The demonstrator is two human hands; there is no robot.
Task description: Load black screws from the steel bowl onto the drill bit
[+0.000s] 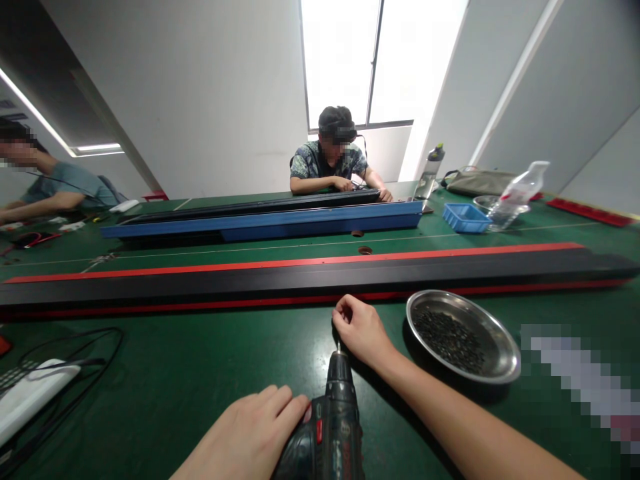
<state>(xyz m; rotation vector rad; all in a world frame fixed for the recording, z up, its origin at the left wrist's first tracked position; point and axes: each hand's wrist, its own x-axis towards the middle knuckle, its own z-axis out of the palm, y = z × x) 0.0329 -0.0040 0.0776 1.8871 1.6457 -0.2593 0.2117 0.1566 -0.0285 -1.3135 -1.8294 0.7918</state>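
Note:
My left hand (253, 427) is closed at the side of a black cordless drill (343, 427), its fingertips out of sight against the drill body. The drill points away from me, and its metal bit ends just beside my right hand (363, 327). That hand is curled with thumb and fingertips pinched together; whatever they hold is hidden. Just beyond it lies a long black bar with red edges (280, 283), stretching across the table. To the right of my right hand, a round metal dish (507, 347) contains many small dark screws (450, 340).
A white power strip (35, 397) with black cables lies at left on the green table (200, 360). Farther back are a long blue profile (320, 223), a blue basket (465, 220), a plastic bottle (523, 190) and a co-worker (330, 160). Another person (70, 183) sits far left.

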